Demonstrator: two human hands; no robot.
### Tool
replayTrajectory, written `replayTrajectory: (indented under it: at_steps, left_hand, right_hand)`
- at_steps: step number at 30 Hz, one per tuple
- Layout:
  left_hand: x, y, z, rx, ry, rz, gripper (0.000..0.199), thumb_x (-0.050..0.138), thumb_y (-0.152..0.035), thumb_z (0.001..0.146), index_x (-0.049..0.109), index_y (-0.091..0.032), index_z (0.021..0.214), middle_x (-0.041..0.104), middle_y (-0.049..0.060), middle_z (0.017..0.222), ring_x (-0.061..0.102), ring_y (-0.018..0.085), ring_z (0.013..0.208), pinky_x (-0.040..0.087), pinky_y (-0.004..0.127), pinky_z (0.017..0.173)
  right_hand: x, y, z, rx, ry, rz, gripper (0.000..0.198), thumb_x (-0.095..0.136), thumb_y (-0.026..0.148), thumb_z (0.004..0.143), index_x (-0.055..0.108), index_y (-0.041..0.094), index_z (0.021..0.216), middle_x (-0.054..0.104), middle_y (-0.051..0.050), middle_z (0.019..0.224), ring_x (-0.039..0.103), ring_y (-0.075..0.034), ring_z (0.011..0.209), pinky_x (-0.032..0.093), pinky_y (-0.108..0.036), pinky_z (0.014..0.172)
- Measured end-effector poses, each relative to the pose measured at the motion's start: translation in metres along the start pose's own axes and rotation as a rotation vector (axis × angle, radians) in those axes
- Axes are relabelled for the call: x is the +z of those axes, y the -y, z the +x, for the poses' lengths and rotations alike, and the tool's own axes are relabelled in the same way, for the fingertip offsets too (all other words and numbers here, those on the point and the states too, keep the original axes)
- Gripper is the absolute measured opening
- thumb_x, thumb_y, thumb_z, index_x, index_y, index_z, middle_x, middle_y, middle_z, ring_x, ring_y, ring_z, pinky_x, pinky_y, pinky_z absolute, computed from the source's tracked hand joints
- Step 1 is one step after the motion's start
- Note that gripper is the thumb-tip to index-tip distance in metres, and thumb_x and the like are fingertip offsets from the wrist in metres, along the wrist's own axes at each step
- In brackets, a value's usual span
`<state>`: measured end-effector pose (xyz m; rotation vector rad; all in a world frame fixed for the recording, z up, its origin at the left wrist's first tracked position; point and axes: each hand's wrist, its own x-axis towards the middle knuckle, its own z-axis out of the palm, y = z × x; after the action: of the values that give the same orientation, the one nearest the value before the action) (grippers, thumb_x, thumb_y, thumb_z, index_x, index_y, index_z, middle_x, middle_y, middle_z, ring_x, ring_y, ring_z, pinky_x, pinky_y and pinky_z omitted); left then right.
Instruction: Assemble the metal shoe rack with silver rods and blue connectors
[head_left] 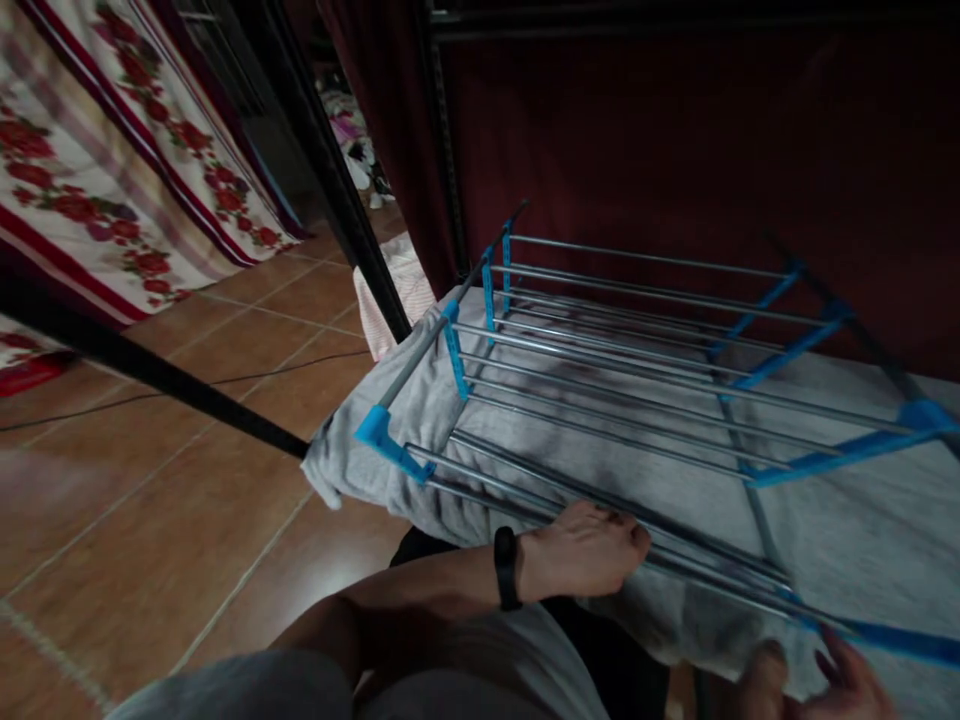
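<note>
A metal rack with several silver tubes and blue plastic connectors point(802, 465) lies on a grey cloth point(862, 530) in front of me. My left hand point(589, 548), with a black band on its wrist, is closed around the rack's metal tubes point(499, 490) along the near side. At the lower right, partly cut off by the frame, my right hand point(832, 685) has its thumb and fingers apart. Its fingertips are close to the blue connector point(900, 640) at the right end of those tubes; whether they touch it I cannot tell.
Black metal bars of a frame point(337, 190) stand at the left and back. A dark red curtain point(675, 150) hangs behind the rack, a floral curtain point(135, 150) at the far left. Below is a tiled floor point(150, 480) with a thin black cable point(255, 375).
</note>
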<state>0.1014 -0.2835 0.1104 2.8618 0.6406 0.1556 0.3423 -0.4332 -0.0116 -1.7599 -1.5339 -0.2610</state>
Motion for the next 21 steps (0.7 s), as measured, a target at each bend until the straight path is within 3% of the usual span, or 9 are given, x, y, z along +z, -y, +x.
replayTrajectory:
  at_steps: [2,5,8,11,12,14,18,19,21]
  left_hand:
    - [0.004,-0.001,0.001,-0.002,-0.029,0.013,0.013,0.056,-0.015,0.087,0.060,-0.013,0.099,0.067,0.009,0.090,0.065,0.020,0.067,0.043,0.032,0.051]
    - [0.005,-0.002,0.004,-0.011,-0.053,0.030,0.013,0.053,-0.013,0.088,0.060,-0.013,0.099,0.067,0.009,0.091,0.065,0.019,0.068,0.045,0.033,0.053]
    - [0.001,-0.003,-0.005,0.022,-0.140,0.040,0.018,0.049,-0.014,0.093,0.060,-0.013,0.106,0.066,0.009,0.100,0.066,0.020,0.086,0.051,0.033,0.075]
    - [0.002,0.006,-0.046,0.037,-0.266,0.026,0.019,0.046,-0.021,0.099,0.061,-0.016,0.110,0.065,0.009,0.109,0.063,0.019,0.099,0.047,0.034,0.092]
    - [0.005,0.012,-0.068,-0.018,-0.321,0.001,0.018,0.046,-0.023,0.100,0.062,-0.017,0.106,0.066,0.009,0.105,0.062,0.018,0.096,0.047,0.033,0.090]
    - [0.016,0.028,-0.121,-0.284,-0.437,-0.091,0.017,0.047,-0.025,0.100,0.063,-0.018,0.100,0.066,0.008,0.094,0.061,0.018,0.090,0.048,0.033,0.085]
    - [0.032,0.068,-0.209,-1.039,-0.782,-0.203,0.021,0.059,-0.038,0.092,0.056,-0.018,0.094,0.061,0.005,0.089,0.060,0.019,0.083,0.052,0.032,0.074]
    - [0.031,0.078,-0.221,-1.124,-0.837,-0.235,0.029,0.064,-0.041,0.088,0.055,-0.018,0.102,0.062,0.006,0.098,0.062,0.020,0.090,0.053,0.034,0.078]
    - [0.024,0.093,-0.228,-1.136,-0.863,-0.361,0.043,0.066,-0.043,0.083,0.052,-0.018,0.116,0.061,0.010,0.117,0.062,0.023,0.108,0.053,0.039,0.092]
  right_hand:
    - [0.005,0.014,0.013,-0.072,-0.057,-0.095,0.067,0.057,0.029,0.088,0.039,0.015,0.151,0.055,-0.023,0.130,0.054,-0.044,0.120,0.044,-0.060,0.096]
    - [0.014,0.030,0.033,-0.239,0.076,-0.191,0.054,0.049,0.029,0.094,0.046,0.018,0.147,0.063,-0.016,0.123,0.059,-0.036,0.112,0.037,-0.062,0.106]
    - [0.019,0.032,0.045,-0.349,0.226,-0.217,0.050,0.039,0.024,0.098,0.043,0.023,0.148,0.066,-0.012,0.118,0.060,-0.030,0.107,0.038,-0.056,0.106]
    - [0.019,0.023,0.049,-0.387,0.275,-0.225,0.051,0.038,0.022,0.098,0.041,0.024,0.149,0.066,-0.010,0.113,0.060,-0.028,0.100,0.044,-0.046,0.095]
    - [0.018,0.020,0.050,-0.395,0.279,-0.225,0.052,0.038,0.021,0.097,0.041,0.024,0.149,0.066,-0.009,0.112,0.060,-0.028,0.098,0.044,-0.045,0.093]
    - [0.017,0.015,0.050,-0.421,0.291,-0.217,0.053,0.039,0.020,0.096,0.040,0.026,0.149,0.066,-0.008,0.112,0.059,-0.028,0.097,0.044,-0.045,0.092]
    - [0.018,0.010,0.049,-0.442,0.315,-0.206,0.055,0.040,0.020,0.095,0.040,0.028,0.149,0.066,-0.007,0.113,0.059,-0.028,0.098,0.044,-0.045,0.092]
    - [0.018,0.009,0.049,-0.439,0.314,-0.203,0.054,0.040,0.021,0.095,0.040,0.028,0.149,0.066,-0.007,0.113,0.059,-0.028,0.098,0.044,-0.045,0.092]
    - [0.019,0.009,0.049,-0.436,0.310,-0.197,0.053,0.039,0.022,0.096,0.041,0.027,0.148,0.066,-0.007,0.113,0.060,-0.028,0.097,0.044,-0.045,0.091]
